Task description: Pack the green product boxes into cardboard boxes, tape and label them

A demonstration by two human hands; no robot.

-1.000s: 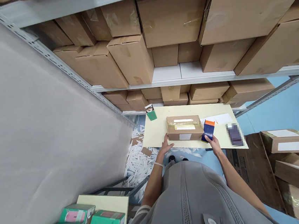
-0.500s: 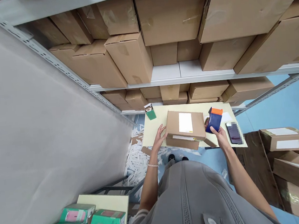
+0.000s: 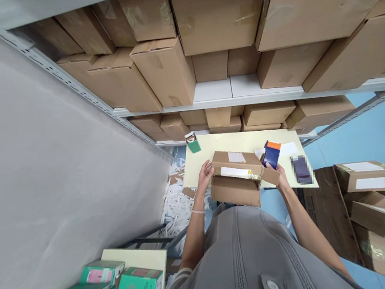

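In the head view, a cardboard box (image 3: pixel 236 159) with white labels is tilted toward me at the table's front edge. Its wide flap (image 3: pixel 235 192) hangs open on my side, and a small side flap (image 3: pixel 271 176) sticks out at the right. My left hand (image 3: pixel 206 175) grips the box's left end, fingers curled against it. My right hand (image 3: pixel 282 179) holds a small blue box with an orange top (image 3: pixel 271 154) beside the cardboard box's right end; the side flap partly hides these fingers.
A small green box (image 3: pixel 193 143) stands at the table's (image 3: pixel 203 148) back left; a phone (image 3: pixel 301 169) lies at right. Shelves of cartons (image 3: pixel 165 74) rise ahead. Green boxes (image 3: pixel 141 283) sit lower left, cartons (image 3: pixel 369 176) at right, paper shreds (image 3: pixel 174 205) on the floor.
The cardboard box has tipped toward me, so its labelled front and hanging flap show more. My right hand has shifted slightly left with the blue box.
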